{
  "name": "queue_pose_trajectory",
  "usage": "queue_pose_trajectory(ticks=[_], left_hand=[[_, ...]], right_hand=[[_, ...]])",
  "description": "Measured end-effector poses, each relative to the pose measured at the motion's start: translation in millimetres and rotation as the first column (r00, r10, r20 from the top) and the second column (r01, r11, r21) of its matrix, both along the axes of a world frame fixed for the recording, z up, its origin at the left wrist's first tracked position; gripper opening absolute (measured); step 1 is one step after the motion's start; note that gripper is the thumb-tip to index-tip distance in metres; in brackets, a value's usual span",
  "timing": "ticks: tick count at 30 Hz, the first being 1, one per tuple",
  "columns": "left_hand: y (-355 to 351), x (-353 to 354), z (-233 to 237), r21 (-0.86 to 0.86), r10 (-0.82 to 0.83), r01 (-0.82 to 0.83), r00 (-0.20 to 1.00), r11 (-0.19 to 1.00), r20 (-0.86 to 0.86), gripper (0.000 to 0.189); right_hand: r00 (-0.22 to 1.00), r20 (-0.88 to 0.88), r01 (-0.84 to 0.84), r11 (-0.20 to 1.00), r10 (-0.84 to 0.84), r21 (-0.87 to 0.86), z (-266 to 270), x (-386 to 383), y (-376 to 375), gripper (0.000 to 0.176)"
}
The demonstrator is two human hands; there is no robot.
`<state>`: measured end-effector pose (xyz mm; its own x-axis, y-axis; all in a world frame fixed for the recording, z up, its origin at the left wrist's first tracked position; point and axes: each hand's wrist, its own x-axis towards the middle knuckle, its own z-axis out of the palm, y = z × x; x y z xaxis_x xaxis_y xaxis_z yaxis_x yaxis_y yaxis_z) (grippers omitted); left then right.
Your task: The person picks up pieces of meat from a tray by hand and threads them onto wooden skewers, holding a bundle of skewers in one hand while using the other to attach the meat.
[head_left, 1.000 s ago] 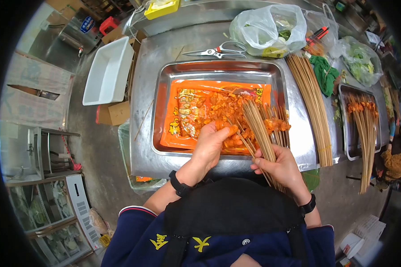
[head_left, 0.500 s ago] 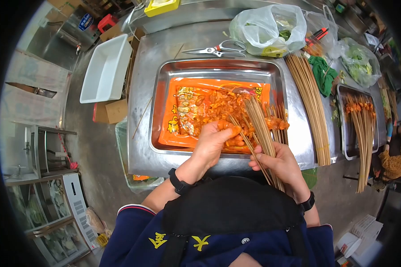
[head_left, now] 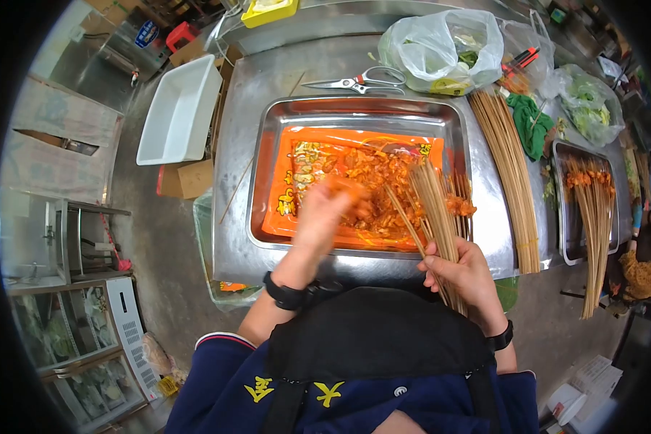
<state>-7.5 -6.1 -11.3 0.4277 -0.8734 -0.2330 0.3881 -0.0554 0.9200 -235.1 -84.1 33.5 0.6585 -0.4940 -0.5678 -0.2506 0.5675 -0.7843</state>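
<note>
The right hand (head_left: 464, 273) grips many thin sticks (head_left: 437, 206). The left hand (head_left: 318, 217) is over the big tray (head_left: 369, 107), its fingers too blurry to tell. Some meat (head_left: 459, 206) is on sticks, but lots lies loose there

A hand could cross the tray (head_left: 325, 110) at its far rim; skewers (head_left: 437, 210) seemingly block the right end

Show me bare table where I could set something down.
Widest: table left of the thin stick beside the scissors, beyond the large tray. A narrow strip separates that tray and the skewer bundle. Crowded: far right, with plastic bag and green cloth; at the tray, left hand and right hand.
</note>
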Motion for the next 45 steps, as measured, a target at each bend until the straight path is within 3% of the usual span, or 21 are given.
queue_pose_trajectory(ticks=[3, 5, 6, 8, 10, 12, 14, 16, 17, 20, 27, 31, 40, 42, 43, 45], left_hand=[[15, 36, -5, 0.036, 0.130, -0.137, 0.979, 0.990, 0.156, 0.014], [26, 44, -6, 0.255, -0.084, -0.042, 0.882, 0.966, 0.464, 0.011], [29, 42, -5, 0.261, -0.085, -0.046, 0.879, 0.964, 0.468, 0.011], [33, 28, -4, 0.362, -0.296, -0.018, 0.538, 0.932, 0.789, 0.010], [26, 12, -2, 0.361, -0.311, -0.001, 0.507, 0.932, 0.804, 0.015], [14, -4, 0, 0.340, -0.310, -0.034, 0.336, 0.940, 0.889, 0.017], [-4, -15, -7, 0.288, -0.263, -0.012, 0.375, 0.957, 0.889, 0.016], [-21, -23, -12, 0.128, -0.126, 0.006, 0.224, 0.992, 0.966, 0.015], [-25, -26, -8, 0.314, -0.304, -0.009, 0.229, 0.949, 0.925, 0.017], [-29, -23, -15, 0.435, -0.431, 0.000, 0.135, 0.900, 0.892, 0.018], [-16, -15, -6, 0.521, -0.520, 0.082, 0.290, 0.850, 0.803, 0.023], [-17, -21, -7, 0.445, -0.447, 0.066, 0.241, 0.893, 0.861, 0.023], [-23, -18, -3, 0.473, -0.519, 0.231, 0.210, 0.850, 0.829, 0.015], [-16, -8, 0, 0.390, -0.460, 0.247, 0.390, 0.887, 0.798, 0.015], [-12, -3, 0, 0.391, -0.460, 0.246, 0.389, 0.887, 0.798, 0.015], [-4, 6, -2, 0.339, -0.358, 0.183, 0.733, 0.923, 0.578, 0.016]], right_hand=[[1.000, 0.011, 0.026, 0.999, -0.026, 0.027, -3, 0, -4, 0.014], [1.000, 0.002, 0.029, 0.999, -0.029, 0.029, -3, 1, -5, 0.013], [1.000, 0.007, 0.026, 0.999, -0.027, 0.036, -4, 2, -5, 0.013], [0.998, 0.024, 0.062, 0.998, -0.063, 0.032, -7, 0, -5, 0.014], [0.998, 0.031, 0.058, 0.997, -0.060, 0.043, -7, -2, -5, 0.014], [0.998, 0.040, 0.055, 0.997, -0.057, 0.048, -7, -4, -6, 0.014], [0.996, 0.062, 0.060, 0.996, -0.064, 0.063, -7, -6, -7, 0.015], [0.996, 0.064, 0.055, 0.997, -0.058, 0.059, -8, -6, -7, 0.014], [0.996, 0.064, 0.053, 0.997, -0.056, 0.058, -8, -6, -7, 0.014], [0.996, 0.073, 0.048, 0.997, -0.052, 0.055, -7, -8, -8, 0.014], [0.998, 0.056, 0.015, 0.999, -0.017, 0.043, -6, -5, -6, 0.013], [0.999, 0.052, 0.003, 1.000, -0.004, 0.026, -8, -5, -6, 0.012], [0.999, 0.047, 0.015, 1.000, -0.016, 0.023, -6, -4, -4, 0.012], [0.999, 0.046, 0.022, 0.999, -0.023, 0.028, -6, -4, -4, 0.012], [0.999, 0.046, 0.024, 0.999, -0.025, 0.030, -6, -4, -4, 0.012], [0.999, 0.049, 0.022, 0.999, -0.023, 0.033, -6, -2, -3, 0.012]])
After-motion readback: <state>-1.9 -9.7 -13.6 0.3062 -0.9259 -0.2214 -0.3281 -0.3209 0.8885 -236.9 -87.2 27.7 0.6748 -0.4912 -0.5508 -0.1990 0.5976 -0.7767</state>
